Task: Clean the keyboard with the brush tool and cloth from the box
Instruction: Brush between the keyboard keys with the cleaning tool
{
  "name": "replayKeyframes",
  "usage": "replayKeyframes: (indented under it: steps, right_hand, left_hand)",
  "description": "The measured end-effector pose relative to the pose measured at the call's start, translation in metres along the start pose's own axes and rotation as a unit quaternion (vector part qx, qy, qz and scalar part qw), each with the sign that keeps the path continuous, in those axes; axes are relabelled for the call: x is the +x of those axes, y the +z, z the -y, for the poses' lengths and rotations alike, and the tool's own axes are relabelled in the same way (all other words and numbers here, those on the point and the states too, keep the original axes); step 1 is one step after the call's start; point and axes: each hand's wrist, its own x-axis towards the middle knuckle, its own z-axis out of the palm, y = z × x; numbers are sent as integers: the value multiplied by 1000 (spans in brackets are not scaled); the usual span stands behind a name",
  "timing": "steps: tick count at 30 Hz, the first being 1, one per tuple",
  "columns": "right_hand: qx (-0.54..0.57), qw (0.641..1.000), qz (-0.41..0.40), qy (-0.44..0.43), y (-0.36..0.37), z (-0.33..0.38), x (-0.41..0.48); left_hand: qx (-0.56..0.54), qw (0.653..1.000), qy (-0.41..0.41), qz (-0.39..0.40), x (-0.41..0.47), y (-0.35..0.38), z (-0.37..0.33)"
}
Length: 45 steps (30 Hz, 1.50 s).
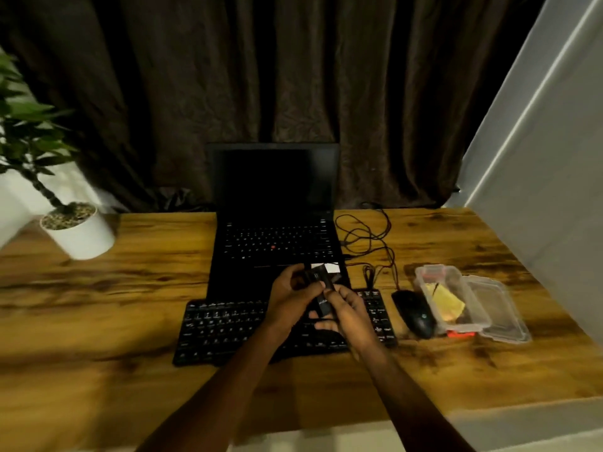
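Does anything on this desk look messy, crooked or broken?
Little: the black cable lies in a loose tangle right of the laptop, and the keyboard sits slightly askew. Nothing looks spilled or broken.

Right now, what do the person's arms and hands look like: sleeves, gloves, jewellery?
Left hand and right hand are bare: no gloves, no ring or watch that shows. Both forearms are uncovered to the frame edge; no sleeve in view.

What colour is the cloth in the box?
Yellow; the cloth shows best in the head view.
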Motion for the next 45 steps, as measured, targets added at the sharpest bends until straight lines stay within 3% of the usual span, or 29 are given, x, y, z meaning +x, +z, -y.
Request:
replayKeyframes:
  steps: [10,21,29,35,40,45]
  right_hand:
    - [-21,1000,-7,-18,69,-26,-3]
    - [-69,995,-20,-70,124,-46,1]
    - [-123,987,1,-99,141,-46,12]
    - [-291,945,12,-149,139,-30,31]
    - [-412,890,45,-188,152,-15,49]
    - [-437,866,113,-214,182,-5,59]
  left_hand:
    - [55,997,46,-10,-7,-62,10]
    - [4,994,74,-76,4,-110,26]
    - [-13,999,29,-30,7,-151,35]
    - [144,987,61,-43,0,-221,55]
    - [252,965,16,66,-10,-266,73]
    - [206,962,36,177,-19,-271,76]
